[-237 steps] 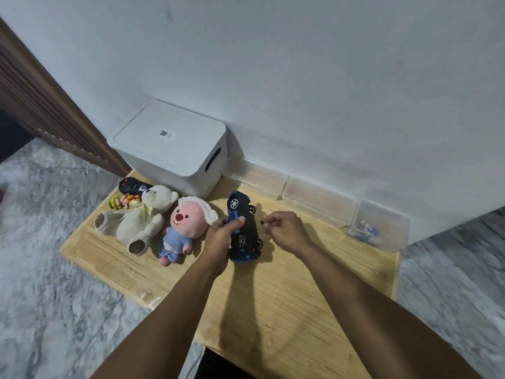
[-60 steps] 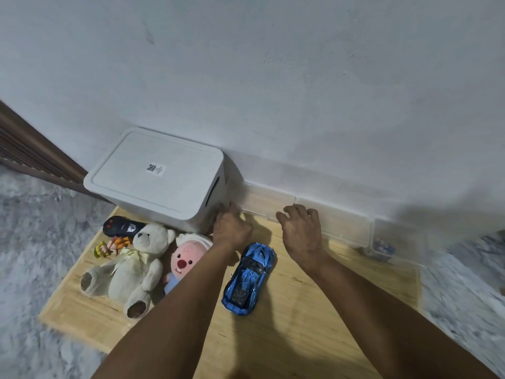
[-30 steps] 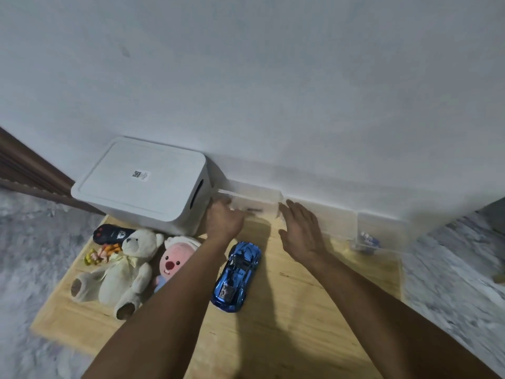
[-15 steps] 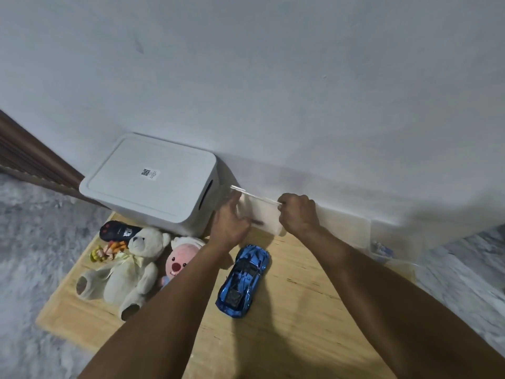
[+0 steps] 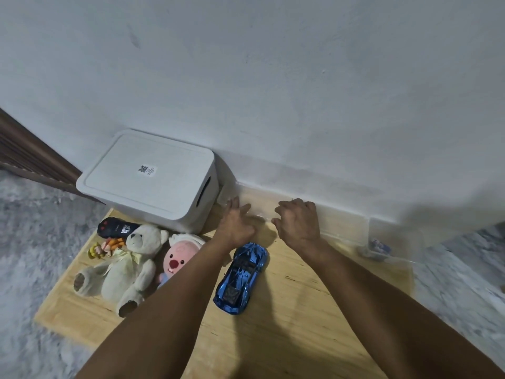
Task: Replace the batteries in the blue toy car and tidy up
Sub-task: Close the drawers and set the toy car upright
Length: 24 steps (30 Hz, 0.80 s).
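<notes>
blue toy car [image 5: 241,277] sits wheels down on the wooden board [image 5: 287,332], nose toward the camera, just below both hands. left hand [image 5: 237,224] lies flat with fingers spread on the lid of a clear plastic box [image 5: 257,205] by the wall, grasping nothing. right hand [image 5: 297,222] rests on the same lid, fingers curled at its edge; cannot tell if it grips. teddy bear [image 5: 125,266] and pink plush [image 5: 179,257] lie left of the car, white storage bin [image 5: 149,181] behind them.
</notes>
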Each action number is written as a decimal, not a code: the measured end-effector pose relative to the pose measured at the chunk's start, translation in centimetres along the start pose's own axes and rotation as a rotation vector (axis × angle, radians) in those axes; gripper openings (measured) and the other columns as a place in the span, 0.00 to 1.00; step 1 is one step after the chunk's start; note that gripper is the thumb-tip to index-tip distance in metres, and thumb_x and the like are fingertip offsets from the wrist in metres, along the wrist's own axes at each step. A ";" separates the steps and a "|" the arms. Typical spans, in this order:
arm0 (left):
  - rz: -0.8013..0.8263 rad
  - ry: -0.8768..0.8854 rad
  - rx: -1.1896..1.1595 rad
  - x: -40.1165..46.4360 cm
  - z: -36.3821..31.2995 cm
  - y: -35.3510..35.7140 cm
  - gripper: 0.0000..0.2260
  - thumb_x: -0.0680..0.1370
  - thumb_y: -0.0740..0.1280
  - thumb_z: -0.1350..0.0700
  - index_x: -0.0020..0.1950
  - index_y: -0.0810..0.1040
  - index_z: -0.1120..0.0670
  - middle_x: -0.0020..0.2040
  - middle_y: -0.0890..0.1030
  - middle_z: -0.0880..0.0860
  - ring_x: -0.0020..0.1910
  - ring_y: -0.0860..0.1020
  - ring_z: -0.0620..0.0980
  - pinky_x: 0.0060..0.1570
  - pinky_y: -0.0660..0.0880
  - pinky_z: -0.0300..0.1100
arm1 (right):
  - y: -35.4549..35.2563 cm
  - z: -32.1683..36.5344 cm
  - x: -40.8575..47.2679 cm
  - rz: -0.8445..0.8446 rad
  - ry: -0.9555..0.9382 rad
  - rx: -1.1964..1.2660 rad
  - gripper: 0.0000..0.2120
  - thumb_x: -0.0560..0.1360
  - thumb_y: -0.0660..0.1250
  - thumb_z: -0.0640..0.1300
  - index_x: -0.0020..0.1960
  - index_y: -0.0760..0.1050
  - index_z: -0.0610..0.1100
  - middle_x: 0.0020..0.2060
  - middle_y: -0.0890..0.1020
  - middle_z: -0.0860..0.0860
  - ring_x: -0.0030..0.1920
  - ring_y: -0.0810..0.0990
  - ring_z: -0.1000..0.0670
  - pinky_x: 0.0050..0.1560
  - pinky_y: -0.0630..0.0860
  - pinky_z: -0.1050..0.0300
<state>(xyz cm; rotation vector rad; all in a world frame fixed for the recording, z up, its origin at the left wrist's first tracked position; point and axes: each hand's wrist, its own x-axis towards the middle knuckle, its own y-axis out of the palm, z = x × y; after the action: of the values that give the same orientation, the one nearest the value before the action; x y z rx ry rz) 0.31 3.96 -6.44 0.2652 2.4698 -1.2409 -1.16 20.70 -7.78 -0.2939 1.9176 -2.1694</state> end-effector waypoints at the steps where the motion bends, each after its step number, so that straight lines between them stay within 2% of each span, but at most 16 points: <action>1: 0.000 0.000 -0.016 0.0 0.1 0.0 0.28 0.77 0.67 0.54 0.76 0.64 0.52 0.80 0.53 0.53 0.79 0.46 0.51 0.76 0.52 0.49 | -0.1 0.1 -0.1 0.001 -0.003 -0.007 0.11 0.76 0.65 0.49 0.52 0.82 0.45 0.47 0.82 0.52 0.56 0.76 0.45 0.56 0.66 0.49; 3: -0.032 -0.007 -0.062 -0.4 0.5 0.0 0.28 0.77 0.68 0.52 0.76 0.66 0.52 0.80 0.55 0.51 0.79 0.49 0.51 0.76 0.53 0.48 | -0.2 0.2 -0.3 0.031 -0.009 -0.005 0.11 0.77 0.63 0.48 0.55 0.80 0.45 0.50 0.81 0.52 0.58 0.74 0.46 0.57 0.65 0.50; 5: -0.108 -0.025 -0.118 -1.1 0.8 0.1 0.26 0.76 0.69 0.54 0.73 0.69 0.51 0.78 0.60 0.50 0.77 0.58 0.51 0.73 0.59 0.45 | -0.3 0.3 -0.4 0.086 -0.017 0.004 0.13 0.78 0.63 0.47 0.59 0.78 0.45 0.56 0.79 0.51 0.62 0.72 0.45 0.59 0.65 0.49; 7: -0.184 -0.052 -0.212 -2.0 1.0 0.1 0.22 0.77 0.69 0.56 0.70 0.72 0.53 0.74 0.68 0.50 0.70 0.69 0.51 0.65 0.67 0.40 | -0.6 0.4 -0.9 0.117 -0.021 0.036 0.16 0.77 0.63 0.45 0.64 0.75 0.44 0.64 0.76 0.48 0.66 0.69 0.43 0.63 0.65 0.48; 9: -0.221 -0.080 -0.282 -3.1 1.0 -0.1 0.19 0.78 0.68 0.54 0.69 0.74 0.55 0.67 0.76 0.52 0.63 0.75 0.51 0.57 0.70 0.38 | -1.0 0.9 -1.8 0.075 -0.007 0.124 0.18 0.77 0.64 0.42 0.67 0.74 0.42 0.68 0.73 0.45 0.68 0.68 0.42 0.65 0.65 0.48; 11: -0.214 -0.102 -0.309 -4.2 1.4 -0.3 0.20 0.78 0.69 0.53 0.69 0.74 0.57 0.65 0.78 0.54 0.61 0.77 0.52 0.60 0.72 0.41 | -1.2 1.7 -3.1 0.051 0.040 0.246 0.17 0.77 0.64 0.41 0.66 0.74 0.43 0.65 0.75 0.46 0.65 0.71 0.44 0.63 0.67 0.51; 13: -0.174 -0.131 -0.328 -5.4 1.9 -0.3 0.22 0.76 0.71 0.53 0.68 0.75 0.59 0.65 0.79 0.56 0.59 0.79 0.54 0.61 0.76 0.49 | -1.2 2.7 -4.5 0.104 0.143 0.391 0.16 0.77 0.64 0.44 0.64 0.76 0.44 0.60 0.79 0.48 0.60 0.76 0.46 0.59 0.72 0.53; 14: -0.149 -0.141 -0.302 -6.0 2.1 -0.2 0.22 0.76 0.71 0.53 0.67 0.75 0.60 0.64 0.79 0.56 0.58 0.79 0.54 0.59 0.77 0.50 | -1.0 3.1 -5.1 0.159 0.208 0.450 0.15 0.76 0.65 0.44 0.63 0.77 0.45 0.58 0.81 0.49 0.58 0.78 0.46 0.58 0.75 0.54; 18: -0.085 -0.170 -0.118 -8.6 2.9 0.6 0.19 0.76 0.66 0.59 0.67 0.76 0.58 0.64 0.79 0.56 0.62 0.77 0.53 0.62 0.74 0.45 | -0.2 4.4 -7.2 0.367 0.354 0.577 0.13 0.72 0.68 0.47 0.56 0.78 0.47 0.50 0.83 0.47 0.50 0.81 0.44 0.51 0.79 0.51; 20: -0.079 -0.195 -0.090 -9.9 3.2 1.3 0.18 0.74 0.66 0.60 0.64 0.79 0.58 0.61 0.81 0.57 0.60 0.78 0.56 0.60 0.75 0.48 | 0.0 5.1 -8.2 0.410 0.377 0.644 0.15 0.71 0.69 0.50 0.56 0.75 0.47 0.50 0.81 0.47 0.45 0.82 0.43 0.44 0.82 0.47; 22: -0.074 -0.205 -0.077 -11.1 3.3 2.1 0.16 0.73 0.66 0.59 0.60 0.80 0.57 0.56 0.83 0.57 0.55 0.80 0.56 0.55 0.78 0.49 | 0.0 5.7 -9.0 0.424 0.398 0.711 0.21 0.70 0.70 0.49 0.61 0.71 0.47 0.53 0.78 0.48 0.44 0.82 0.43 0.36 0.83 0.47; 24: -0.081 -0.198 -0.067 -12.2 3.5 2.8 0.15 0.72 0.66 0.59 0.58 0.80 0.57 0.52 0.83 0.58 0.50 0.80 0.56 0.50 0.79 0.48 | 0.0 6.0 -9.5 0.422 0.399 0.739 0.26 0.70 0.71 0.48 0.65 0.69 0.47 0.56 0.78 0.48 0.46 0.82 0.43 0.36 0.83 0.47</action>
<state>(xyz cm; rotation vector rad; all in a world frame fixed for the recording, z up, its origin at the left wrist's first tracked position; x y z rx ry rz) 13.19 2.77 -5.54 0.0228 2.3658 -1.1541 9.68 17.88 -7.06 0.6467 1.0336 -2.5356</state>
